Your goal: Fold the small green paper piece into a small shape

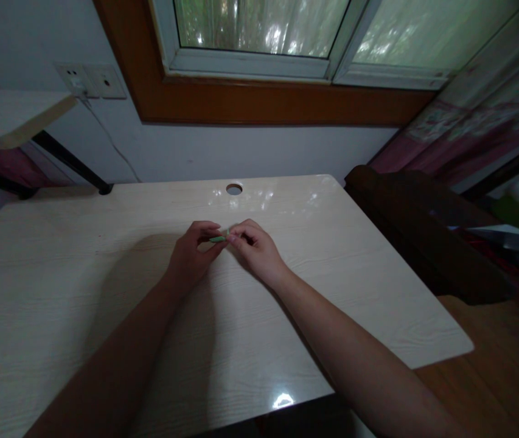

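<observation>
Over the middle of the pale wood-grain desk (332,261), my two hands meet at a small, slim green piece (216,239), too small to name its kind. My left hand (194,250) holds it between thumb and fingers from the left. From the right, my right hand (255,244) pinches its other end with thumb and forefinger, and a bit of green shows above that pinch. The fingers cover part of the piece.
A cable hole (234,189) lies near the desk's back edge. At the left stands a raised shelf (17,115) on black legs. A cord (111,139) runs down from the wall socket (74,79). Dark wooden furniture (414,225) stands against the right side, below a curtain (473,121).
</observation>
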Demonstrator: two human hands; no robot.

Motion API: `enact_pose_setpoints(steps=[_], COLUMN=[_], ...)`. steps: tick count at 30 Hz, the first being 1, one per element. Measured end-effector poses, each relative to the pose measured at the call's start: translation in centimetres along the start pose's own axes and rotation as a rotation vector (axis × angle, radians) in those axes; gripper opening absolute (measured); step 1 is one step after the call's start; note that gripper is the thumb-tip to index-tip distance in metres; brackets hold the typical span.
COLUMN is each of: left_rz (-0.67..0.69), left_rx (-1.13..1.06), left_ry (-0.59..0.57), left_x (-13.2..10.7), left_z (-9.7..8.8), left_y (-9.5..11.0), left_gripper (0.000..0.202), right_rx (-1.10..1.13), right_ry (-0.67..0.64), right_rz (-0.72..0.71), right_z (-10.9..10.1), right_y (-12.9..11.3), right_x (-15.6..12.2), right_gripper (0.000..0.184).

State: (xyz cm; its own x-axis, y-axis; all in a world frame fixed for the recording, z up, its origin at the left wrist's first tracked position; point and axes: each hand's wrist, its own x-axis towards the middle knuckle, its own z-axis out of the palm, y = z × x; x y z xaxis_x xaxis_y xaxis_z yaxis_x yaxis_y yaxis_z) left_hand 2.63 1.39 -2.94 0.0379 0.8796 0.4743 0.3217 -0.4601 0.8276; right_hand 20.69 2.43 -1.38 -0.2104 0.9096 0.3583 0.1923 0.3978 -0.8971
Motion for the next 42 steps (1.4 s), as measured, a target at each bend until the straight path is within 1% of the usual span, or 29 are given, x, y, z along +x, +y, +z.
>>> enact_pose_setpoints(steps=[5, 8, 13, 20, 27, 32, 36, 38, 40, 42], left_rz=[-0.012, -0.016, -0.030, -0.047, -0.043, -0.042, -0.039, -0.039, -0.049, -0.071], left_rx=[0.016, 0.008, -0.042, -0.108, -0.140, -0.069, -0.109, -0.127, -0.139, -0.153], left_ry=[0.012, -0.010, -0.065, -0.101, -0.137, -0.189, -0.165, -0.144, -0.119, -0.098], left_x=[-0.02, -0.03, -0.12, -0.03, -0.12, -0.40, -0.33, -0.22, -0.13, -0.07], left_z=[-0.06, -0.09, -0.03, -0.02, 0.01, 0.00, -0.16, -0.24, -0.30, -0.32], left_y=[-0.05, -0.01, 0.07, -0.25, -0.17, 0.08, 0.21, 0.19, 0.09, -0.04], left_gripper=[0.034, 0.032, 0.033, 0.033, 0.036, 0.037, 0.038, 0.038, 0.039, 0.040], right_rx=[-0.001, 0.008, 0.036, 0.091, 0.162, 0.177, 0.189, 0.190, 0.174, 0.141], right_ry=[-0.006, 0.001, 0.028, 0.061, 0.057, 0.108, 0.150, 0.150, 0.124, 0.059], right_rz=[0.020, 0.020, 0.050, 0.052, 0.102, 0.147, 0.175, 0.175, 0.156, 0.134], right_z=[0.07, 0.02, -0.05, -0.12, -0.22, -0.37, -0.55, -0.59, -0.61, -0.63], right_y=[-0.32, -0.35, -0.35, -0.05, -0.18, 0.41, 0.62, 0.47, 0.23, 0.01], right_x=[-0.03, -0.05, -0.03, -0.20, -0.20, 0.15, 0.31, 0.30, 0.24, 0.15], right_gripper=[0.010, 0.009, 0.015, 0.008, 0.009, 0.012, 0.015, 0.017, 0.016, 0.013])
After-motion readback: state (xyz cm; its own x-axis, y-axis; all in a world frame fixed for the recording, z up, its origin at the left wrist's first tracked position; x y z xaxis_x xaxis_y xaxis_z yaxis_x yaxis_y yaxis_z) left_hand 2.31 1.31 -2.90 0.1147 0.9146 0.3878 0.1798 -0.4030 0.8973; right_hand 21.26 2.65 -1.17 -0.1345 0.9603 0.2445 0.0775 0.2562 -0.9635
